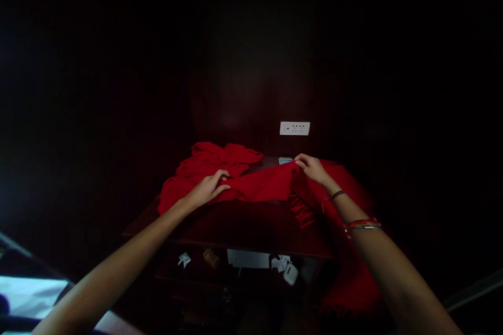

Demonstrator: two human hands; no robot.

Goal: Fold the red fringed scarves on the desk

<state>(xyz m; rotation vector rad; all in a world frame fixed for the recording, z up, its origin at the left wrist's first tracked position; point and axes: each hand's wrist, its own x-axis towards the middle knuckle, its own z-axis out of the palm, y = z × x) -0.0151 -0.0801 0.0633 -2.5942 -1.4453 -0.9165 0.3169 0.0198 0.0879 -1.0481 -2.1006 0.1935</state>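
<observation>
With the middle of the red fringed shawl (pixel 261 184) as the clock's centre, the cloth lies across the top of a dark reddish table (pixel 251 227), drawn out in a strip between the person's two hands. The left hand (pixel 210 188) is at 9 o'clock, laid on the cloth with thumb and fingers spread apart. The right hand (pixel 312 166) is at 2 o'clock, thumb and fingertips pinched together on the strip's upper edge, which is lifted a little there. A loose fringe (pixel 302 213) hangs at 4 o'clock, and more red cloth (pixel 348 277) drops past the table's side, also toward 4. A rumpled red heap (pixel 212 159) sits at 10 o'clock; whether it is one piece with the strip I cannot tell. At 1 o'clock a smartphone (pixel 285 160) with a lit screen shows partly behind the cloth, and farther out that way a white socket panel (pixel 294 129) is on the wall. On the shelf below are a white paper sheet (pixel 247 258) at 6 o'clock, crumpled white paper (pixel 280 262) and a white earbud case (pixel 291 274) at 5, and a small brown object (pixel 211 257) at 7
</observation>
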